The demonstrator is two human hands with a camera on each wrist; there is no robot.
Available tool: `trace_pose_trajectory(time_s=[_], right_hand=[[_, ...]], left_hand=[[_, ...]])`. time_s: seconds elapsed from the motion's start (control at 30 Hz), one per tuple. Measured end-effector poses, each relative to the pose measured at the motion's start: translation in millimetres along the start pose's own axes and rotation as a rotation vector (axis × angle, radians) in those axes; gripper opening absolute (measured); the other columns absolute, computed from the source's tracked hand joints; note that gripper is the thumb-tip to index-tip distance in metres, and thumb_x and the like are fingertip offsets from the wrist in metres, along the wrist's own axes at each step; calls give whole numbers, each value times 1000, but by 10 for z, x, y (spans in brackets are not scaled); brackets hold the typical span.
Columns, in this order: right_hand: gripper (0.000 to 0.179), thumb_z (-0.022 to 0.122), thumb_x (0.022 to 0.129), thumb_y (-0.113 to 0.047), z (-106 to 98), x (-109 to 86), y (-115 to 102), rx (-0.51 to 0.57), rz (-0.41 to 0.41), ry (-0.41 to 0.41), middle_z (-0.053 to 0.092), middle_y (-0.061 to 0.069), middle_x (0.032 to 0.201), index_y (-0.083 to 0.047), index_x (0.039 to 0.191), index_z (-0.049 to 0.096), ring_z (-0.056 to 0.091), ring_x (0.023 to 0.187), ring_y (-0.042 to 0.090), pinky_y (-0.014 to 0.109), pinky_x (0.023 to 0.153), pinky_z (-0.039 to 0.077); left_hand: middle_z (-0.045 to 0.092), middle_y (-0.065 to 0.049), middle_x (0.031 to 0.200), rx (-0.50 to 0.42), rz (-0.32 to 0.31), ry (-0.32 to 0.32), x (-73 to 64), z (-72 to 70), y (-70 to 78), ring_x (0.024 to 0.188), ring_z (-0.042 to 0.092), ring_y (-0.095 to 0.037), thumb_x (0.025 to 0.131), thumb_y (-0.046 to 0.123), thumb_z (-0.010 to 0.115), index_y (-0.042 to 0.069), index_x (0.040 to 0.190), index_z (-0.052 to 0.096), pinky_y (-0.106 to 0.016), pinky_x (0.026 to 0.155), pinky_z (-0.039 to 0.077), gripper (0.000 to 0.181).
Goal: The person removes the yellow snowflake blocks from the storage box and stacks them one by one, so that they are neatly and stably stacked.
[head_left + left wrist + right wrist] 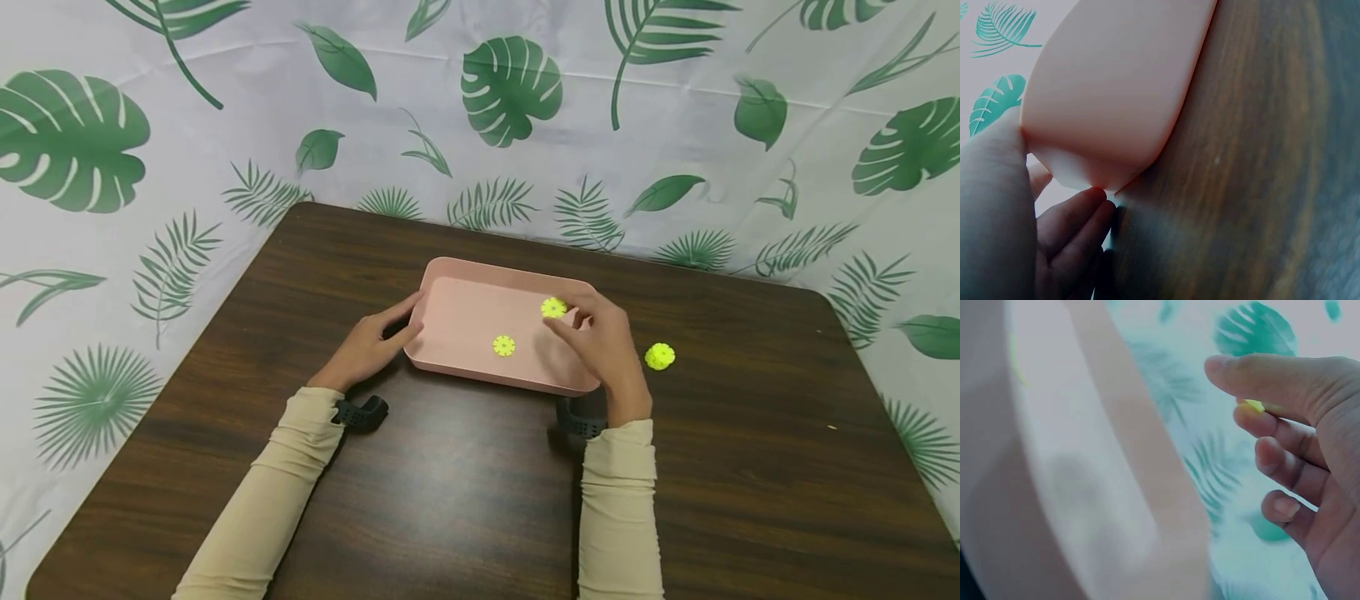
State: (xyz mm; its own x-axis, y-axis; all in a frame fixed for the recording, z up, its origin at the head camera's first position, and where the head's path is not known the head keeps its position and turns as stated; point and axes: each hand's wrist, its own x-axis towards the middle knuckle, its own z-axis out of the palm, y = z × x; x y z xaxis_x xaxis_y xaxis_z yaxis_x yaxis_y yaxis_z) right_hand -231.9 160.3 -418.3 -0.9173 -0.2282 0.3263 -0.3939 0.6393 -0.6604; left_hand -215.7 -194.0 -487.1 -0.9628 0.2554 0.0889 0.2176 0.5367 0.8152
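Note:
A pink tray [480, 310] lies on the dark wooden table. My left hand [369, 343] rests against its left end, with thumb and fingers fairly straight; in the left wrist view fingertips [1100, 199] touch the tray's outer wall [1110, 81]. Above the tray's right part, my right hand [606, 337] pinches a bright yellow snowflake building disc [554, 307] between thumb and fingers. Only a sliver of this disc [1254, 405] shows in the right wrist view. Another yellow disc [504, 345] lies flat inside the tray, near its front wall.
To the right of the tray, a small pile of yellow discs [660, 356] sits on the table [750, 467]. A tiny pale scrap [832, 427] lies farther right. Behind the table hangs a white leaf-print cloth [570, 158]. Both wrists wear dark straps [362, 413].

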Motion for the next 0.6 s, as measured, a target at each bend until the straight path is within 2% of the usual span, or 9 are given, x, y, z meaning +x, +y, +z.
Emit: trace_pose_trajectory(time_s=[0.13, 0.33, 0.43, 0.53, 0.6], right_hand=[[32, 83, 90, -11, -224, -110, 189, -10, 66, 174, 58, 17, 89, 3, 117, 75, 49, 76, 21, 26, 66, 39], [36, 82, 92, -21, -483, -368, 570, -34, 275, 373, 62, 15, 94, 2, 120, 75, 50, 77, 11, 20, 70, 40], [39, 83, 91, -25, -577, -509, 751, -24, 383, 467, 61, 9, 93, 1, 120, 76, 50, 77, 7, 19, 70, 40], [41, 83, 91, -26, -631, -621, 879, -8, 475, 530, 59, 3, 92, 1, 120, 76, 49, 77, 5, 20, 71, 39], [41, 82, 91, -28, -649, -670, 934, -10, 523, 536, 58, 0, 93, 1, 120, 75, 49, 78, 5, 21, 73, 38]], left_hand=[[38, -1, 163, -3, 3, 2, 2, 3, -5, 149, 39, -27, 106, 53, 53, 39, 162, 34, -55, 119, 32, 61], [38, -2, 163, 3, 4, 1, 6, 18, -18, 149, 39, -28, 106, 53, 53, 39, 162, 34, -56, 119, 32, 61], [38, -1, 164, 3, -2, -3, 7, 24, -21, 149, 38, -28, 105, 53, 53, 39, 162, 33, -56, 119, 32, 62], [37, -1, 164, 1, -5, -4, 5, 20, -19, 150, 37, -28, 106, 54, 52, 39, 162, 33, -56, 119, 32, 62], [37, -1, 164, -1, 0, -2, 6, 17, -18, 150, 37, -28, 106, 54, 52, 38, 162, 33, -56, 119, 32, 62]])
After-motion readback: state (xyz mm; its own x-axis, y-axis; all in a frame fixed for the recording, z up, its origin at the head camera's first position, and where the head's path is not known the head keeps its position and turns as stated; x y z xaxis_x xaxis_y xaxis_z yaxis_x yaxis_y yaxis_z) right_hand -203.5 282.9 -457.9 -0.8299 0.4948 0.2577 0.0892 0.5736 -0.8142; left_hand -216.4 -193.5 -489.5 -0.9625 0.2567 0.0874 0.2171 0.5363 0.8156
